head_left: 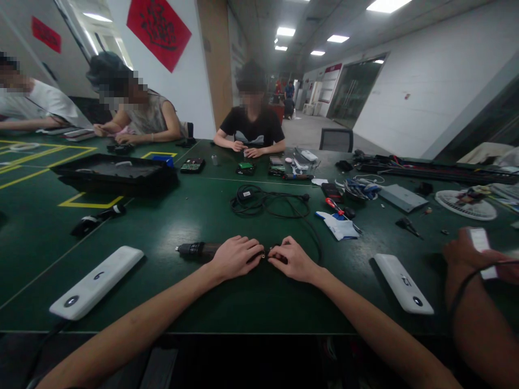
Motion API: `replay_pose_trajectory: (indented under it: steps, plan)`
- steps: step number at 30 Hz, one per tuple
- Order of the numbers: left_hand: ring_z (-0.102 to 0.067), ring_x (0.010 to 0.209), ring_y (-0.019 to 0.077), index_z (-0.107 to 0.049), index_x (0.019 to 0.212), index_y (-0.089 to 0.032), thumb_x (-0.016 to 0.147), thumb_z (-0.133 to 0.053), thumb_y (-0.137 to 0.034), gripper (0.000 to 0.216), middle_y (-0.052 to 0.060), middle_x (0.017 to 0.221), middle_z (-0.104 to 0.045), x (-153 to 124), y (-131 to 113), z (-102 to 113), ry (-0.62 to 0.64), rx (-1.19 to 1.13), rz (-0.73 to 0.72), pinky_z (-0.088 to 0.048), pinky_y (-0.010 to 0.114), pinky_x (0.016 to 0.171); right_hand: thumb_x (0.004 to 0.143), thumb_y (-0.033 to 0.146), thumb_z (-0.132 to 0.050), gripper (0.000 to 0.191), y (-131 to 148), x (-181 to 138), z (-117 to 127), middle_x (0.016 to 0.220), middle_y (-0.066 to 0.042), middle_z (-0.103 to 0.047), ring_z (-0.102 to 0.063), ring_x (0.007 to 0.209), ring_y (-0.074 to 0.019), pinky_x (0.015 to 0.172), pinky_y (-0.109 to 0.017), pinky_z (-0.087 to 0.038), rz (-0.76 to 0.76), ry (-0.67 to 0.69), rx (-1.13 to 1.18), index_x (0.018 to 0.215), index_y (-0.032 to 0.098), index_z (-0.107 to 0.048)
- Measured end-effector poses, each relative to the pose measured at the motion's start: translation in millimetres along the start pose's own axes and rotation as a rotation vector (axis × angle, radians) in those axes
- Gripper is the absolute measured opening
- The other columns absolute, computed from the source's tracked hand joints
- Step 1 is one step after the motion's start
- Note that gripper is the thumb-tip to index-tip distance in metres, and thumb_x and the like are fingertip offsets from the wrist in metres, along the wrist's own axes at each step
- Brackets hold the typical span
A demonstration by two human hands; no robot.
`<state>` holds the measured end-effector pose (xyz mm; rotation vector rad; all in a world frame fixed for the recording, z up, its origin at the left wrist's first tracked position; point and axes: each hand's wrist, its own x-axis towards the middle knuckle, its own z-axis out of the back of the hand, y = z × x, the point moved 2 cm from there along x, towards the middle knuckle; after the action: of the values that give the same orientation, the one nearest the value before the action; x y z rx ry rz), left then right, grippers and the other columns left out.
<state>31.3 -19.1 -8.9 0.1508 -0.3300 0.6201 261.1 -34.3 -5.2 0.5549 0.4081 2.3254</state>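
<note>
A dark electric screwdriver (193, 249) lies on the green table, its bit end pointing left. My left hand (235, 256) is closed over its body near the rear end. Close beside it, my right hand (292, 259) pinches a small dark cable plug (271, 249) at the rear of the screwdriver. Whether the plug is seated in the tool or just apart from it, I cannot tell. Beyond my hands a black power cord (279, 208) lies in loops with its adapter (246, 194), and one strand curves down toward my right hand.
White power banks lie to the left (97, 282) and right (403, 283). A red-handled screwdriver (334, 206) sits near a blue-and-white packet (339, 225). A black tray (115, 172) stands at the left. Another person's hands (470, 251) hold a phone at the right; co-workers sit opposite.
</note>
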Motion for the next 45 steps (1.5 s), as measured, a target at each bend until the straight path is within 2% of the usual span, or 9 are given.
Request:
replay_pose_trajectory:
  steps: [5, 9, 12, 15, 21, 27, 35, 40, 45]
  plan:
    - [-0.065, 0.091, 0.0197, -0.063, 0.118, -0.024, 0.103, -0.05, -0.037, 0.024, 0.004, 0.107, -0.07, 2, -6, 3, 0.019, 0.018, -0.007, -0.046, 0.037, 0.078, 0.095, 0.021, -0.065, 0.005, -1, -4, 9, 0.074, 0.004, -0.063, -0.054, 0.065, -0.0124, 0.095, -0.038, -0.04, -0.101, -0.052, -0.027, 0.094, 0.02, -0.06]
    - [-0.065, 0.091, 0.0205, -0.063, 0.116, -0.023, 0.104, -0.047, -0.037, 0.024, 0.005, 0.104, -0.07, 2, -9, 2, 0.015, 0.045, -0.007, -0.045, 0.037, 0.078, 0.098, 0.021, -0.06, 0.003, 3, -4, 9, 0.076, 0.002, -0.065, -0.058, 0.068, -0.0145, 0.097, -0.041, -0.043, -0.015, -0.021, -0.072, 0.096, 0.021, -0.063]
    - [-0.064, 0.094, 0.0202, -0.062, 0.117, -0.023, 0.106, -0.044, -0.037, 0.025, 0.006, 0.11, -0.07, -1, -8, -2, -0.002, 0.064, -0.047, -0.045, 0.036, 0.079, 0.099, 0.023, -0.061, 0.006, 9, -4, 11, 0.108, -0.009, -0.071, -0.064, 0.102, -0.023, 0.101, -0.045, -0.045, 0.078, -0.06, -0.134, 0.101, 0.02, -0.066]
    - [-0.064, 0.099, 0.0198, -0.061, 0.12, -0.023, 0.107, -0.042, -0.035, 0.025, 0.007, 0.118, -0.069, -6, -3, -6, -0.005, 0.091, -0.099, -0.045, 0.035, 0.08, 0.099, 0.022, -0.06, 0.009, 12, -4, 15, 0.135, -0.012, -0.062, -0.056, 0.129, -0.0269, 0.111, -0.049, -0.042, 0.111, -0.111, -0.135, 0.106, 0.021, -0.065]
    - [-0.06, 0.1, 0.0206, -0.059, 0.12, -0.024, 0.107, -0.043, -0.032, 0.022, 0.008, 0.121, -0.068, 2, 2, -9, 0.029, 0.126, -0.182, -0.043, 0.036, 0.079, 0.098, 0.019, -0.059, 0.008, 6, -5, 16, 0.12, -0.011, -0.068, -0.063, 0.114, -0.0244, 0.105, -0.045, -0.049, 0.08, -0.027, -0.135, 0.104, 0.019, -0.064]
    - [-0.058, 0.099, 0.0236, -0.059, 0.112, -0.022, 0.104, -0.049, -0.032, 0.016, 0.008, 0.113, -0.065, 14, -6, -1, 0.034, 0.13, -0.054, -0.042, 0.04, 0.085, 0.099, 0.02, -0.059, 0.012, 19, -9, 11, 0.132, -0.014, -0.064, -0.055, 0.128, -0.0305, 0.108, -0.051, -0.045, 0.139, -0.05, -0.294, 0.107, 0.019, -0.068]
    - [-0.062, 0.102, 0.021, -0.058, 0.116, -0.022, 0.105, -0.048, -0.036, 0.02, 0.007, 0.114, -0.064, 10, -1, -8, 0.024, 0.033, -0.043, -0.045, 0.036, 0.086, 0.106, 0.028, -0.054, 0.016, 13, -6, 5, 0.097, -0.003, -0.072, -0.067, 0.083, -0.0167, 0.078, -0.029, -0.048, 0.064, 0.034, -0.081, 0.115, 0.023, -0.065]
    - [-0.063, 0.101, 0.0203, -0.06, 0.116, -0.022, 0.107, -0.045, -0.035, 0.022, 0.007, 0.112, -0.065, 9, 0, -7, 0.024, 0.012, -0.064, -0.047, 0.034, 0.086, 0.105, 0.029, -0.055, 0.014, 5, -5, 5, 0.092, -0.004, -0.072, -0.067, 0.087, -0.0186, 0.089, -0.032, -0.047, 0.105, 0.046, -0.08, 0.11, 0.022, -0.066]
    - [-0.063, 0.1, 0.0205, -0.061, 0.116, -0.022, 0.106, -0.047, -0.036, 0.022, 0.007, 0.113, -0.066, 9, 2, -6, 0.028, 0.018, -0.086, -0.047, 0.034, 0.085, 0.105, 0.03, -0.054, 0.016, 4, -5, 5, 0.091, -0.005, -0.072, -0.064, 0.081, -0.0186, 0.081, -0.033, -0.044, 0.078, 0.003, -0.138, 0.111, 0.021, -0.066]
